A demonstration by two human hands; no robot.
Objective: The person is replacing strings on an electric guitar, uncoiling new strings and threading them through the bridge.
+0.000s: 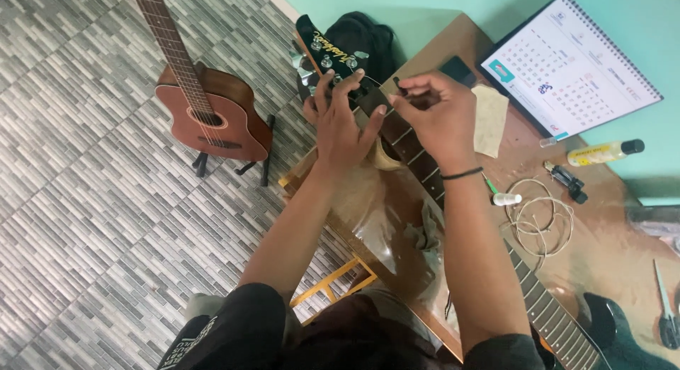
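Overhead view of a workbench (609,221) with a guitar neck (418,157) lying across it. We see the headstock (324,49), black with chrome tuners, jutting past the bench's far edge over the tiled floor (78,171). The neck runs from there toward the viewer, its dark body (616,334) showing at the lower right.

The left hand (338,122) lies on the neck just below the headstock, fingers spread wide and fingertips touching the area of the nut; it grips nothing that we can make out. The right hand (435,115) hovers just beside it over the first frets, fingers drawn together in a narrow pinch on a small dark object (401,87), possibly a pin or string end; the view is too small for us to tell. A black band (462,174) circles the right wrist.

Beside the neck, to the right, we note a pale cloth (490,118), a desk calendar (570,65) leaning against the green wall, a yellow bottle (603,152) with a black cap, a small black tool (567,180), a small white bottle (506,198) and coiled strings (542,217). Cutters (666,313) lie at the right edge. A grey rag (425,235) sits on the bench's near part, between the arms.

On the floor, well apart from the bench, a brown acoustic guitar (209,108) stands on a stand. A black bag (361,37) lies behind the headstock.
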